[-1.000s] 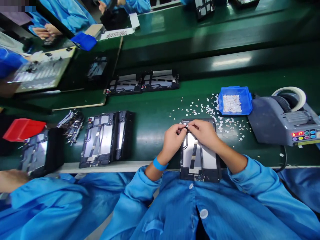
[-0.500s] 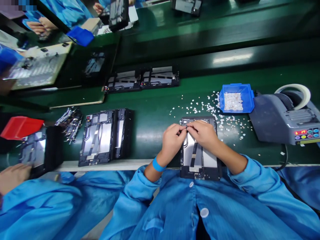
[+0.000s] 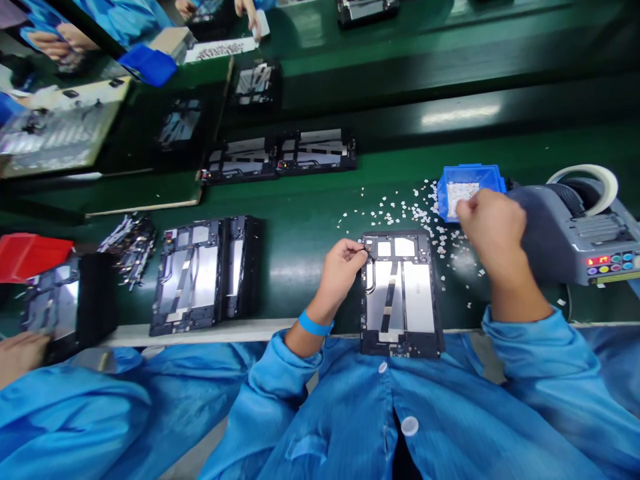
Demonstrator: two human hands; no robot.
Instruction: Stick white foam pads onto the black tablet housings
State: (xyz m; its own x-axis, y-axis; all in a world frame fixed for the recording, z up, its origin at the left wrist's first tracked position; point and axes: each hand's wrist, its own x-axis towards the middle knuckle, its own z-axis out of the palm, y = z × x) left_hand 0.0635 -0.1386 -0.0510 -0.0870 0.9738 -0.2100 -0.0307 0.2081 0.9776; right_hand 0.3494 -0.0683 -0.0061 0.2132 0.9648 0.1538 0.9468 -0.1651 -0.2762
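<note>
An opened tablet (image 3: 420, 293) lies at the bench's front edge, its silver battery panels and black flat cable showing. At its top left corner my left hand (image 3: 343, 267), with a blue wristband, pinches a small black part (image 3: 365, 249). My right hand (image 3: 495, 230) is raised at the front right of a blue bin (image 3: 473, 172), covering part of it. Its fingers are curled closed and slightly blurred; whatever they hold is hidden. White paper-like bits (image 3: 463, 190) fill the bin, and more lie scattered on the green bench around it.
A grey tape dispenser (image 3: 555, 233) stands right of the bin. Left are more opened tablets (image 3: 187, 280), a heap of thin cables (image 3: 131, 247) and a red bin (image 3: 33, 257). Two tablets (image 3: 317, 150) lie further back. A co-worker's hand (image 3: 23, 353) shows at far left; others work across the bench.
My right hand has left the tablet and moved right to the blue bin. My left hand stays at the tablet's top left corner. Across the bench, a co-worker's tablet has been set down.
</note>
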